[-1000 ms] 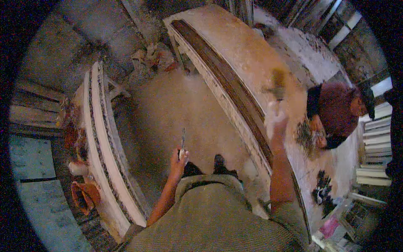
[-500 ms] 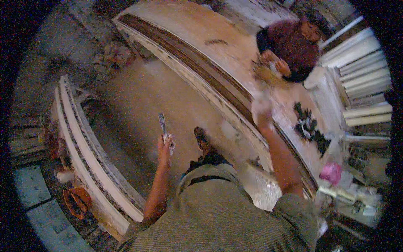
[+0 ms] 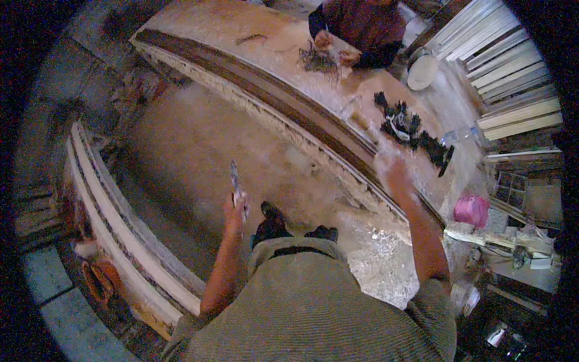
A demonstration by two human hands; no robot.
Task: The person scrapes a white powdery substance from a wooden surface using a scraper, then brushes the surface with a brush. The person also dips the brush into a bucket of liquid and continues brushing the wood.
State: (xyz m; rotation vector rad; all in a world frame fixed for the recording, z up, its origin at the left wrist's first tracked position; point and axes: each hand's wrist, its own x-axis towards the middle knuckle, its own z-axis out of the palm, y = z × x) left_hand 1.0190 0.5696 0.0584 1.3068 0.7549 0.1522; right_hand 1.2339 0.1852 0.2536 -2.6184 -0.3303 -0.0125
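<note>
My left hand (image 3: 236, 207) is closed around a narrow metal-bladed tool (image 3: 234, 172), its blade pointing away from me above the floor. Whether it is a spatula or a knife I cannot make out. White residue coats the fingers. My right hand (image 3: 395, 174), whitish and smeared by motion, is at the near right part of a long brown channel (image 3: 271, 90). This channel runs along the edge of a dusty worktable (image 3: 277, 42). The right fingers do not show clearly, nor whether they hold anything. Beside that hand lies a clump of black fibre-like material (image 3: 401, 123).
Across the worktable a person (image 3: 362, 30) handles dark stringy fibres (image 3: 319, 59). A pink container (image 3: 471, 210) and a round pale container (image 3: 423, 71) stand at the right. White slats (image 3: 512, 78) are stacked beyond. Long white mouldings (image 3: 126, 211) and an orange object (image 3: 101, 280) lie left.
My view has shifted, so the worktable and the other person appear farther left. My right hand remains along the channel. The left hand still holds the bladed tool.
</note>
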